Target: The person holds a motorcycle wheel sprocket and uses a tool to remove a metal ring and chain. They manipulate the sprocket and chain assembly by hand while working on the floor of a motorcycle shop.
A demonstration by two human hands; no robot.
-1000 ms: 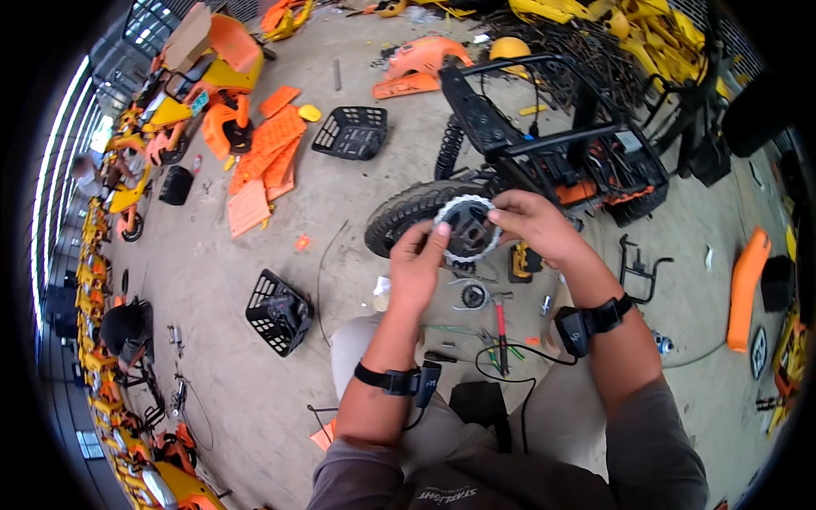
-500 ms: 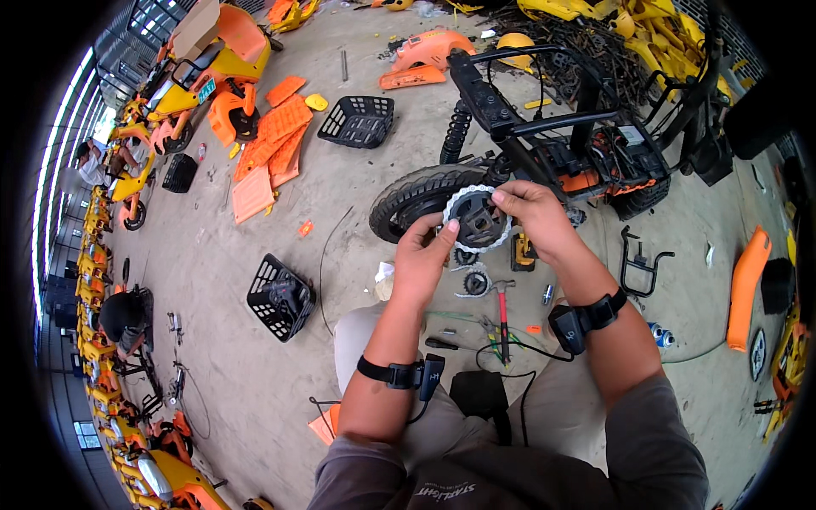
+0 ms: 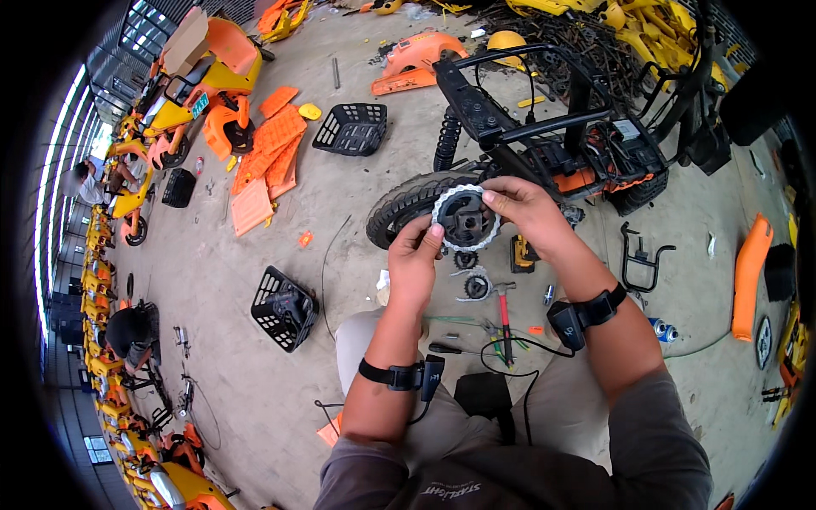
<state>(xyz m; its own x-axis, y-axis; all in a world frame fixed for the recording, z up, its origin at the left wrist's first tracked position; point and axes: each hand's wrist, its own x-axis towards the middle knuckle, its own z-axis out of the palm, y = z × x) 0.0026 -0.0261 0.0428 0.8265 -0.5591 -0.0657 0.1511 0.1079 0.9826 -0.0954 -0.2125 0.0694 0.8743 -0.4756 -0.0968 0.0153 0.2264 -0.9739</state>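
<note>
Item: toothed metal disc [image 3: 464, 218], round, pale rim, dark hub. The person is holding it up in front of the chest, over the scooter's rear tyre [image 3: 406, 206], face toward the eyes, probably so the hub can be looked over.

Left hand [image 3: 414, 259]: fingers are pinching the lower left rim. Right hand [image 3: 524, 212]: thumb and fingers are gripping the upper right rim; gripping opposite edges is keeping the centre uncovered.

Below, on the concrete floor [image 3: 255, 399]: red-handled hammer [image 3: 502, 314], smaller sprocket parts [image 3: 473, 286], lying within reach of the knees. Black basket [image 3: 284, 308] is sitting further left.
</note>
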